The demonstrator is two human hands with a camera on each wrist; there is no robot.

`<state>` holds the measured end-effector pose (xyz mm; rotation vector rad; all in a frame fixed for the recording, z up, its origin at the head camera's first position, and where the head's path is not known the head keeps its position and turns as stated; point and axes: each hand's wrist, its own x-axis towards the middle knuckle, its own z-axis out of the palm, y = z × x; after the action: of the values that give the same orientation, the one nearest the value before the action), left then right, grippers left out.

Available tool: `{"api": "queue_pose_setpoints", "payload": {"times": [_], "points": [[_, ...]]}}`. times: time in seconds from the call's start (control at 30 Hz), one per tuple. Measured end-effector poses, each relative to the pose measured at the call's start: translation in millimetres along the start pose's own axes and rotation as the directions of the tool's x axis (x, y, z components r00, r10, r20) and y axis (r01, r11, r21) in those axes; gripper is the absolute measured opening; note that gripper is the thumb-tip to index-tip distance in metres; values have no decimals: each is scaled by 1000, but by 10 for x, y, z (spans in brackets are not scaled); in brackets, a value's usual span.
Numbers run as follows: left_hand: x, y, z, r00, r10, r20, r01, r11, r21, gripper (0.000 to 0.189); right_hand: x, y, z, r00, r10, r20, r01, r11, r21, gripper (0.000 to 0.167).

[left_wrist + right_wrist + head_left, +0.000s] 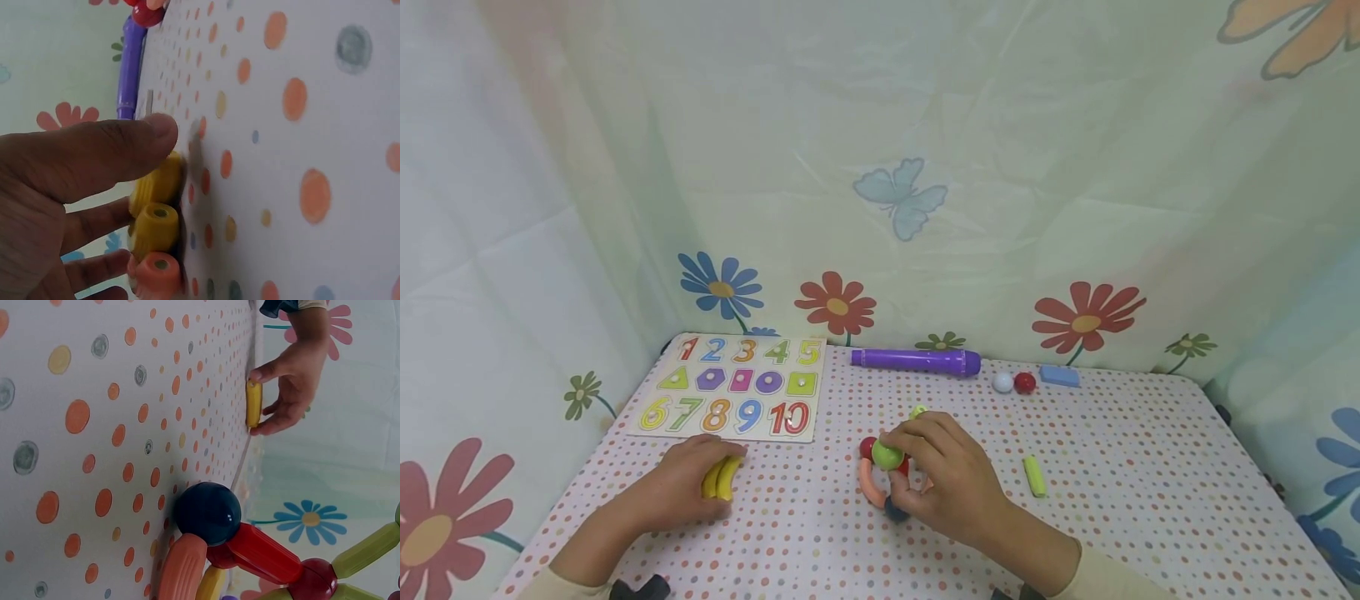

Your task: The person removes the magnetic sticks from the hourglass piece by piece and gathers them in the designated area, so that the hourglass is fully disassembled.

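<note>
The left hand grasps yellow sticks at the dotted counter, just nearer the person than the number board. A coral stick sits beside them; whether the fingers touch it cannot be told. The right hand pinches a green ball of a ball-and-rod assembly. A light-green stick lies apart, to the right.

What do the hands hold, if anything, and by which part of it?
Left hand: a yellow curved stick, by its ends. Right hand: a light-green ball, pinched at opposite sides.
</note>
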<state>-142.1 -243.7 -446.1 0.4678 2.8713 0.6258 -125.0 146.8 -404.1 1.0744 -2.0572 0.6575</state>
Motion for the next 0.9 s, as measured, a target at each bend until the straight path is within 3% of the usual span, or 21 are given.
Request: {"api": "queue_pose_setpoints", "payload": {"times": [0.13,0.27,0.33,0.43,0.53,0.77,0.9], "points": [[-9,73,-13,999,35,-22,-35,999,11,69,4,0,0,1000,3,3,-3,1000,4,39],[8,285,-27,990,112,-89,-110,994,21,58,8,3,1,1000,-6,-6,6,1000,7,38],[33,419,-34,976,169,-135,-168,986,21,54,10,5,0,1000,-9,-8,9,1000,11,37],[92,612,-24,944,261,-203,-262,965,25,50,10,7,-4,1000,-6,-4,6,1000,15,37],[149,795,10,918,312,-245,-323,946,-5,49,10,8,-5,1000,-10,-5,10,1000,24,38],[288,1208,168,906,367,-210,-405,896,-181,47,-9,-1,-13,1000,11,16,-12,999,49,39],[378,1389,300,877,415,-242,-468,850,-242,45,-24,-17,-17,999,24,27,-26,998,55,40]]}}
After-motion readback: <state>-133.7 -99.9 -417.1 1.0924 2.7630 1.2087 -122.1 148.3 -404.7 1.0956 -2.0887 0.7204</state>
